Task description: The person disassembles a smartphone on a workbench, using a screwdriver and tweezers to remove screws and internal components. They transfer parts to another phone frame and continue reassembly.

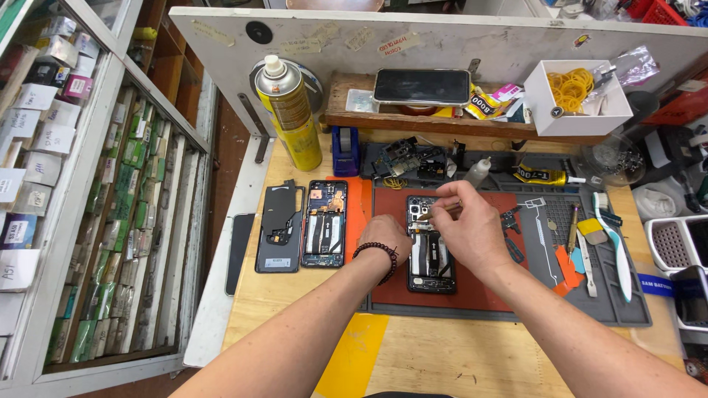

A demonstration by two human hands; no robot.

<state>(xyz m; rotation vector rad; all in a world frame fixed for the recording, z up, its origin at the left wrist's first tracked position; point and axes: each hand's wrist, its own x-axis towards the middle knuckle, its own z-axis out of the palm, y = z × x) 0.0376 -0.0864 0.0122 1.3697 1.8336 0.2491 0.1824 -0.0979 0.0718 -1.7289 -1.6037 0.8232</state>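
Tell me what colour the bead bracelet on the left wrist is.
The bead bracelet is dark, nearly black, with a reddish-brown tint; the head view shows it best.

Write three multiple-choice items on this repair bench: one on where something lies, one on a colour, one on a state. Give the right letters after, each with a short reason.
1. Where does the spray can stand?
A. At the bench's far left, beyond the two phone parts
B. On the red mat
C. Inside the white box

2. What colour are the rubber bands in the white box?
A. Blue
B. Yellow
C. Black

3. In what state is the phone under the hands?
A. Sealed, screen lit
B. Wrapped in plastic
C. Opened, its insides showing

Answers:
1. A, since the can stands upright at the far left, behind the opened parts.
2. B, since the box holds a heap of yellow loops.
3. C, since its insides lie bare on the red mat, the left hand steadying it and the right hand holding a thin tool over it.
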